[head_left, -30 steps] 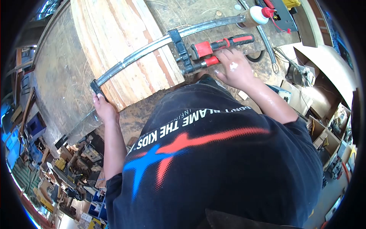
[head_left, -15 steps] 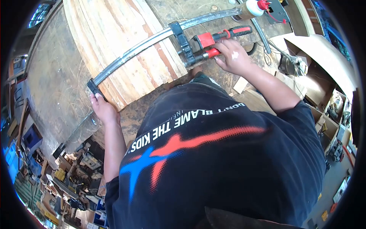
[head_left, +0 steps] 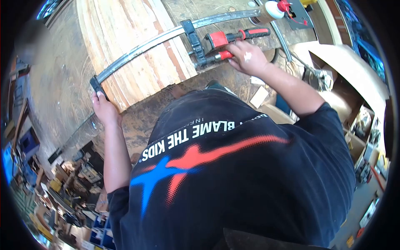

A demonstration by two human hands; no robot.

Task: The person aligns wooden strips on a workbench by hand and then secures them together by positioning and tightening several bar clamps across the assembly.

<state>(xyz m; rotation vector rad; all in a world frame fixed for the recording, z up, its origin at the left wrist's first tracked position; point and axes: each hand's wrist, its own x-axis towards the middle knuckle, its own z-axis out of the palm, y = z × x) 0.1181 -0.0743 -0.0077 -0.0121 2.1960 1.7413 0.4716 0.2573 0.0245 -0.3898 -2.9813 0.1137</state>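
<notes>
A long metal bar clamp (head_left: 143, 50) spans a panel of light wood strips (head_left: 125, 25) near its close edge. My left hand (head_left: 106, 109) is at the clamp's black end jaw, with fingers and thumb closed on it beside the panel's left edge. At the other end, the black sliding jaw (head_left: 192, 39) stands by the panel's right edge. My right hand (head_left: 248, 59) is wrapped round the red screw handle of this clamp, its fingers partly hiding the grip. Just beyond that hand lies a second clamp's red block (head_left: 217, 39) with a black-and-red handle (head_left: 256, 33).
A glue bottle (head_left: 271, 11) with a red cap stands by the far end of the bar on the worn workbench (head_left: 54, 79). A metal bar (head_left: 281, 37) lies to its right. Cluttered tools and offcuts (head_left: 71, 187) fill the lower left. A corded power tool (head_left: 323, 79) sits at right.
The view has shifted slightly, so the bench, panel and clamp sit a little further left and up. Both hands keep their hold on the clamp. A dark blur shows at upper left.
</notes>
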